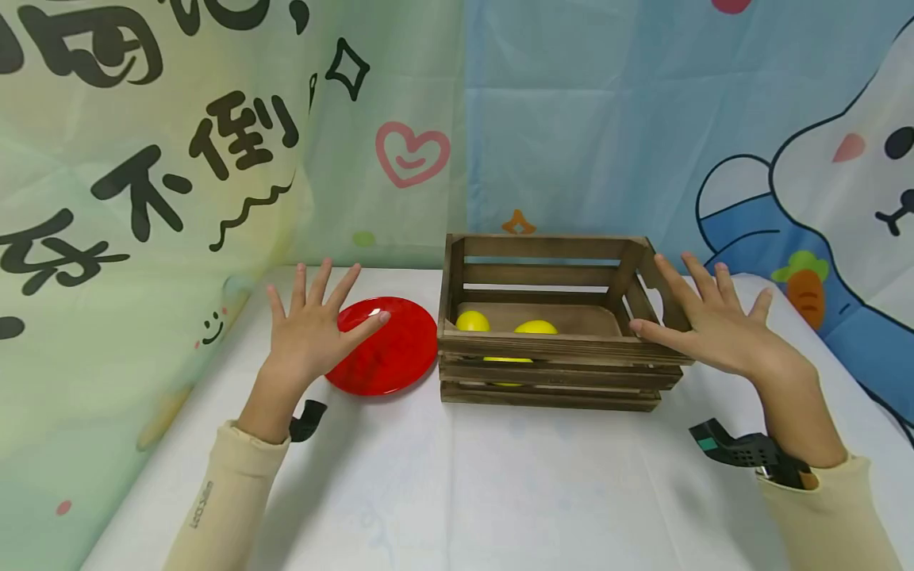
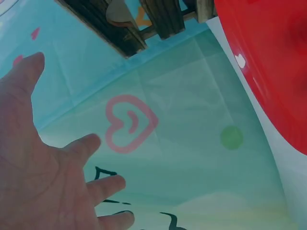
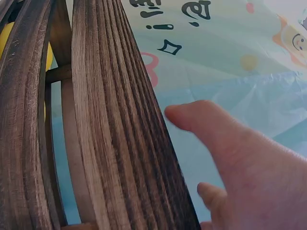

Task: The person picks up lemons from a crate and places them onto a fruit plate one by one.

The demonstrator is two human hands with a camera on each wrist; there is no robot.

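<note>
My left hand (image 1: 307,337) is held with fingers spread above the left side of a red plate (image 1: 400,349), its thumb overlapping the plate in the head view. In the left wrist view that hand (image 2: 43,153) holds nothing. My right hand (image 1: 721,325) is spread beside the right end of a brown slatted wooden crate (image 1: 550,349). Seen from the right wrist, the hand (image 3: 240,163) has its thumb apart from the crate's top slat (image 3: 115,115). Yellow balls (image 1: 473,320) lie inside the crate, partly hidden by the front slats.
A white cloth (image 1: 500,492) covers the table. Behind it hangs a printed backdrop (image 1: 400,79) with lettering, a pink heart and a rabbit. Each wrist wears a black strap (image 1: 743,448). The red plate stands close to the crate's left end.
</note>
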